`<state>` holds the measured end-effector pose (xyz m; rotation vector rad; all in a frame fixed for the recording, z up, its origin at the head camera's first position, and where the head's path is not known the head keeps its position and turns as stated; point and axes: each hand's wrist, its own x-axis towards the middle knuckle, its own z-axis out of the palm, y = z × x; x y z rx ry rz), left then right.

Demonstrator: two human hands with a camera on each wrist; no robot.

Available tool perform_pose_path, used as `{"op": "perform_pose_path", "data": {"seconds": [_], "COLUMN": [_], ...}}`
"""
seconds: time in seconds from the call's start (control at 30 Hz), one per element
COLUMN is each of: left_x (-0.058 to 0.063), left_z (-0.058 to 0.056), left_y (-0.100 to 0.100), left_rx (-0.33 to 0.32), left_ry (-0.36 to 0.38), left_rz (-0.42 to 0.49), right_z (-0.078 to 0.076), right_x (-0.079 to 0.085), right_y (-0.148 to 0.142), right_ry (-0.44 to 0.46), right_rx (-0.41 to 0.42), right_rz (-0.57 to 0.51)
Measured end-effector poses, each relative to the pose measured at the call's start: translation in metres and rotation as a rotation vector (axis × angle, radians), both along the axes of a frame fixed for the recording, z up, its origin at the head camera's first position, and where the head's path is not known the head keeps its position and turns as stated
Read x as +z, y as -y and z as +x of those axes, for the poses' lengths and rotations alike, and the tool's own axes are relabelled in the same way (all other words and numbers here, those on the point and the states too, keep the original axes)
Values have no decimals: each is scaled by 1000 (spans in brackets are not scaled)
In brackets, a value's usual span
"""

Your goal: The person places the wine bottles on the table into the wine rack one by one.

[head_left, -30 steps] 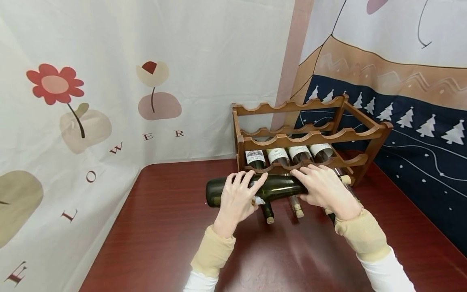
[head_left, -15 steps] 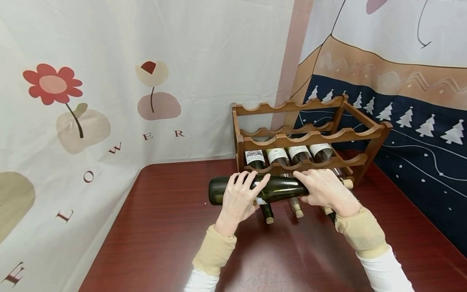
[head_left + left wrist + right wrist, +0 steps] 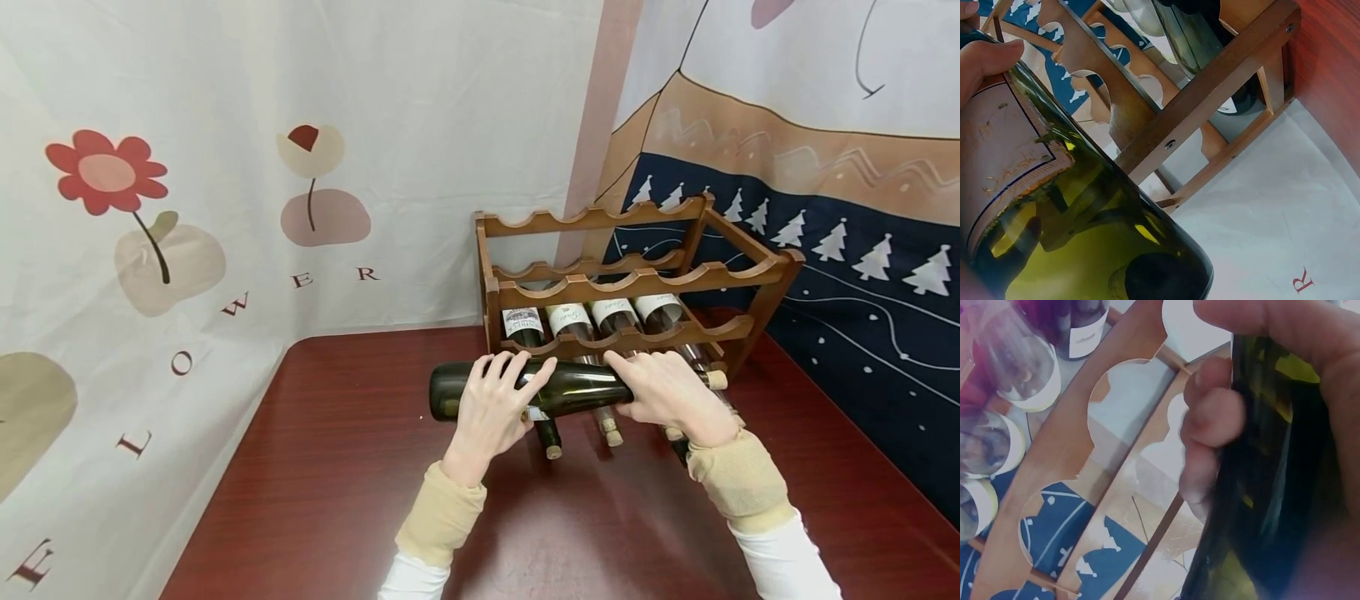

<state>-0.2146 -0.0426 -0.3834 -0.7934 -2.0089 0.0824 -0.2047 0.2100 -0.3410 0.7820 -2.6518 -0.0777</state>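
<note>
A dark green wine bottle (image 3: 581, 388) lies sideways in the air over the table, in front of the wooden rack, its base to the left. My left hand (image 3: 489, 408) grips its body from above, fingers over the top. In the left wrist view a pale label (image 3: 1007, 147) shows on the bottle near the thumb. My right hand (image 3: 670, 393) wraps round the narrower end, and a cork (image 3: 717, 380) shows just past it. In the right wrist view, curled fingers (image 3: 1213, 419) hold the dark glass.
The two-tier wooden wine rack (image 3: 577, 292) stands at the back right. Several bottles (image 3: 570, 319) lie on its lower tier, their corked necks jutting toward me over the dark red table (image 3: 337, 467). Printed curtains (image 3: 450, 125) hang behind the table and along its right side.
Both hands still hold the bottle in nearly the same pose. It has shifted slightly to the right, and its corked end sits slightly lower.
</note>
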Motion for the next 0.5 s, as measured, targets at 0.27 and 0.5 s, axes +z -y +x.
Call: {"op": "perform_pose_path", "data": {"seconds": [0.27,0.5], "left_x": [0,1], "left_z": [1,4], "left_y": [-2,-7], "left_rx": [-20,-36], "left_ry": [14,87], "left_rz": [3,-19], "right_z": [3,9], "right_x": [-2,-4], "right_y": [-4,-12], "right_ry": [15,22], "right_rx": [-2,-15], "right_rz": [-1,-23]}}
